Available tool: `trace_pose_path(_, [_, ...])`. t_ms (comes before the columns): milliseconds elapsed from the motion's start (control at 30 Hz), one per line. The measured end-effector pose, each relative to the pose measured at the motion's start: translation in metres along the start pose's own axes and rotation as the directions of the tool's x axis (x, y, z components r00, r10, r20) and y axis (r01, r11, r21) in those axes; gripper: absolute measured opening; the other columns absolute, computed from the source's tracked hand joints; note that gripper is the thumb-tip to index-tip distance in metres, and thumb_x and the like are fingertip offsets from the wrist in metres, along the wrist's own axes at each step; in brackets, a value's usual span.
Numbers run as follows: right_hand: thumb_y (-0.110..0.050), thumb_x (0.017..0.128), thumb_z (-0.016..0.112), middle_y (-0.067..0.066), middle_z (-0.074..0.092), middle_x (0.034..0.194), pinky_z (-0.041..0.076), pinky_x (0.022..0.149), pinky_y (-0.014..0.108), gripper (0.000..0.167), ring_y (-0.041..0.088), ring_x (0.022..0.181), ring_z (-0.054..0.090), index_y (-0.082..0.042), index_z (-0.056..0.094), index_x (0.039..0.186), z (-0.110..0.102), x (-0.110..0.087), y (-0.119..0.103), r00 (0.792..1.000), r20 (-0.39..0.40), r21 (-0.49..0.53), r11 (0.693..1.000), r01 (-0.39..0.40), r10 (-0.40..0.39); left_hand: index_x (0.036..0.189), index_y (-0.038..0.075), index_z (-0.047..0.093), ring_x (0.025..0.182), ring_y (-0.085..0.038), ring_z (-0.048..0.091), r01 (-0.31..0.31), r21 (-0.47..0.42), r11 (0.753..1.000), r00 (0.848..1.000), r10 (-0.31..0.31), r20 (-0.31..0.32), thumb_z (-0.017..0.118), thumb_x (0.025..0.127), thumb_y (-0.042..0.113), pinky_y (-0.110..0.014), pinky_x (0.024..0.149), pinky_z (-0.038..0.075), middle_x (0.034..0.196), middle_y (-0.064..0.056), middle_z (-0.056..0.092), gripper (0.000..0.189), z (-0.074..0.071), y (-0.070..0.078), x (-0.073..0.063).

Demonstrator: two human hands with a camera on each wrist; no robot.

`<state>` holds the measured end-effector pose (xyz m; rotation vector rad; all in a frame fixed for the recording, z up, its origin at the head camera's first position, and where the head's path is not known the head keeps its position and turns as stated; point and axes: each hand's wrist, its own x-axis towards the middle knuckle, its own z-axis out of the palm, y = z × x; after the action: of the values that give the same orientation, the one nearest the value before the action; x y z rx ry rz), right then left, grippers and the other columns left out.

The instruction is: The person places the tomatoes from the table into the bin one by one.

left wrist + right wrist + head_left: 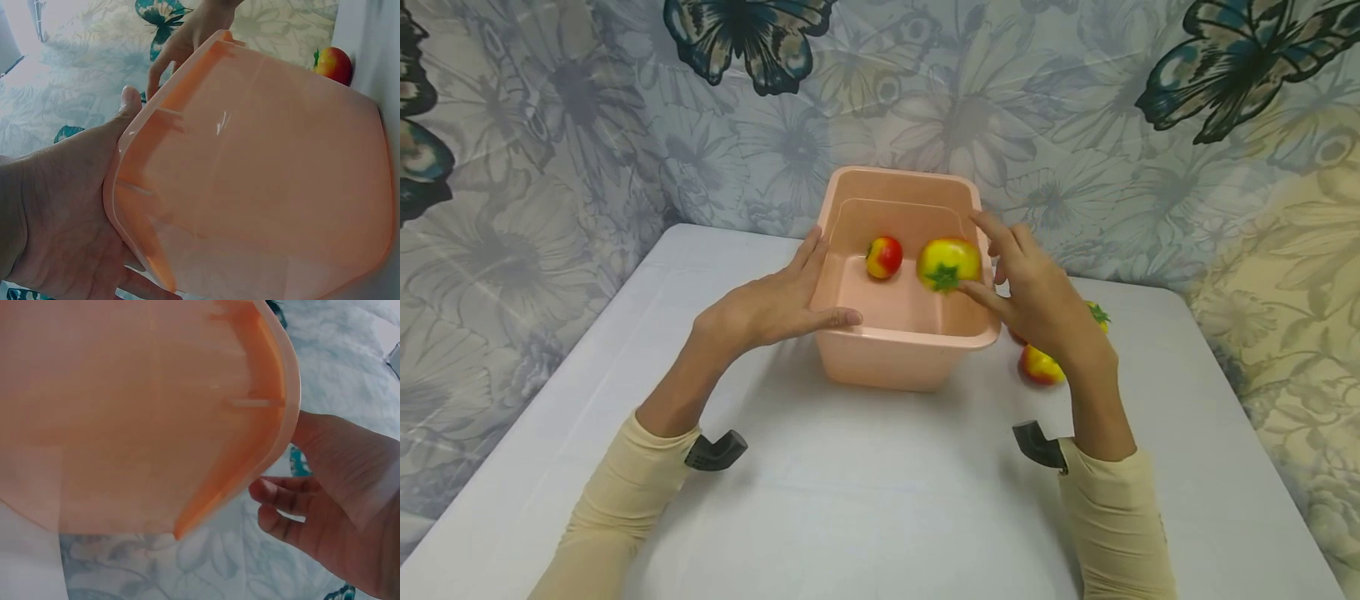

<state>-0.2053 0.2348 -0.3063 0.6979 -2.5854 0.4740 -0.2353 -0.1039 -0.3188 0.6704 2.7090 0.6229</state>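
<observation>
A peach-coloured plastic bin stands tilted toward me on the table. My left hand grips its near left corner, thumb lying over the front rim and fingers along the left side. Inside the bin is a small red-and-yellow fruit. A larger yellow-green fruit with a green leafy cap shows at the bin's right side. My right hand is spread over the right rim, thumb tip at this fruit's lower edge and index finger apart above it. In the right wrist view, the bin wall hides the fruit.
Right of the bin, partly behind my right forearm, lie a red-and-yellow fruit and another with a green cap. The white table meets a flowered, butterfly-printed cloth at the back and sides.
</observation>
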Motion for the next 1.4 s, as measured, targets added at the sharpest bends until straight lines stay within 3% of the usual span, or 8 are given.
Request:
trace_pose_path(167, [-0.020,0.092,0.081,0.012,0.053,0.106,0.044,0.057,0.027,0.068,0.018,0.080,0.054,-0.013,0.051,0.152,-0.005,-0.001,0.001,1.000,0.002,-0.009,0.999,0.030,-0.030,0.165,0.018,-0.021,0.162,-0.032,0.024,-0.001,0.013,1.000,1.000,0.001,0.007,0.047,0.084,0.092,-0.054,0.114,0.048,0.173,0.005,-0.029,0.129,0.000,0.000,0.000])
trace_pose_path(367, [-0.016,0.092,0.081,0.011,0.058,0.104,0.048,0.066,0.025,0.059,0.019,0.085,0.057,-0.010,0.059,0.146,-0.020,-0.007,0.008,1.000,-0.015,-0.040,0.999,0.004,-0.004,0.165,0.017,-0.021,0.162,-0.033,0.026,0.006,0.028,1.000,1.000,-0.007,0.029,0.046,0.085,0.092,-0.053,0.110,0.052,0.173,0.006,-0.030,0.129,-0.001,0.001,0.000])
trace_pose_path(867, [-0.010,0.095,0.077,0.013,0.066,0.115,0.038,0.073,0.001,0.054,0.023,0.093,0.060,-0.011,0.060,0.146,-0.049,-0.023,0.027,0.998,0.000,0.035,0.997,-0.068,0.068,0.165,0.015,-0.022,0.162,-0.032,0.024,-0.025,0.022,0.999,1.000,0.025,0.018,0.046,0.087,0.090,-0.050,0.117,0.047,0.174,0.000,-0.026,0.127,-0.001,-0.001,0.001])
trace_pose_path(1133, [-0.007,0.094,0.077,0.015,0.068,0.119,0.037,0.080,0.002,0.058,0.008,0.096,0.054,-0.009,0.057,0.148,-0.061,-0.034,0.041,0.996,-0.003,0.033,0.995,-0.093,0.093,0.165,0.016,-0.020,0.160,-0.032,0.030,-0.026,0.019,0.999,1.000,0.025,0.015,0.047,0.087,0.089,-0.048,0.114,0.050,0.175,0.001,-0.025,0.127,-0.001,-0.001,0.001])
trace_pose_path(1333, [-0.014,0.097,0.074,0.017,0.067,0.124,0.035,0.077,0.001,0.059,0.016,0.098,0.056,-0.010,0.053,0.152,-0.070,-0.041,0.054,0.980,0.073,0.033,0.981,-0.189,0.187,0.165,0.016,-0.021,0.160,-0.033,0.031,-0.023,0.017,1.000,1.000,0.023,0.015,0.047,0.086,0.090,-0.049,0.114,0.050,0.175,0.001,-0.025,0.128,-0.001,-0.002,0.001])
trace_pose_path(1400, [-0.015,0.098,0.074,0.017,0.068,0.125,0.035,0.077,0.001,0.059,0.010,0.098,0.055,-0.009,0.052,0.152,-0.072,-0.044,0.059,0.976,0.085,0.022,0.979,-0.203,0.200,0.165,0.016,-0.022,0.160,-0.033,0.031,-0.023,0.014,1.000,1.000,0.023,0.017,0.047,0.086,0.090,-0.050,0.114,0.050,0.175,0.001,-0.025,0.128,-0.001,-0.002,0.001])
